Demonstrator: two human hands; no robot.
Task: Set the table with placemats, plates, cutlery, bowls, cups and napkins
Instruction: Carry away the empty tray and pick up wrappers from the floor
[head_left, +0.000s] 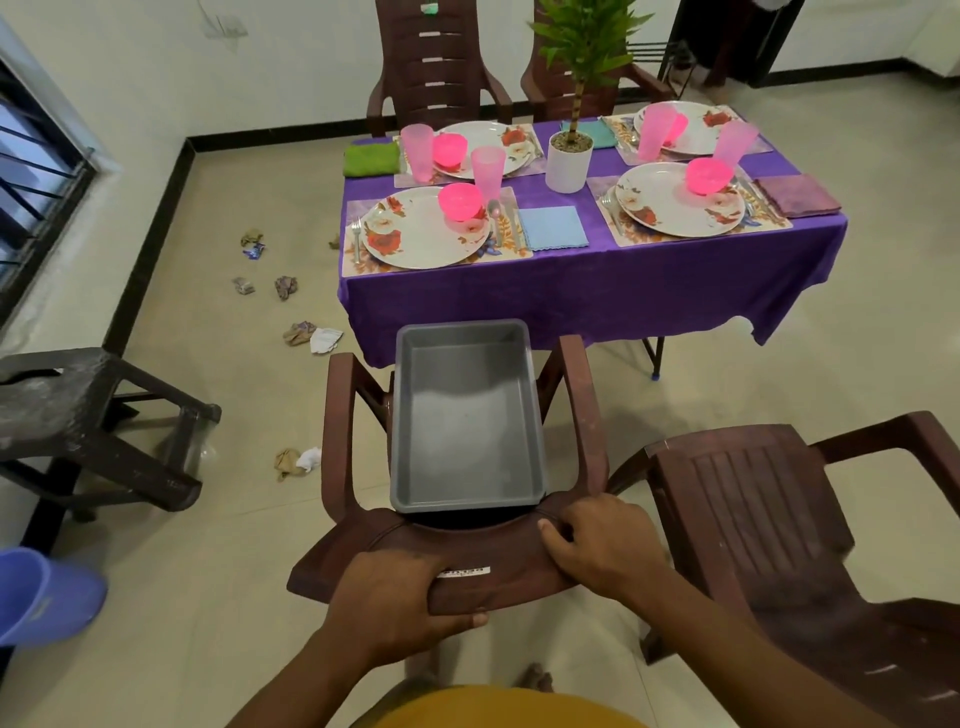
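Gripping the top rail of the brown chair (457, 566), my left hand (395, 603) and right hand (602, 540) sat apart, fingers curled over its edge. Just beyond them an empty grey tub (467, 415) lay on the seat; farther ahead stood the set table (597, 280).

Matt brown plastic chair (457, 566), smooth grey plastic tub (462, 415), shiny purple tablecloth (597, 291), translucent pink plastic cups (487, 165).
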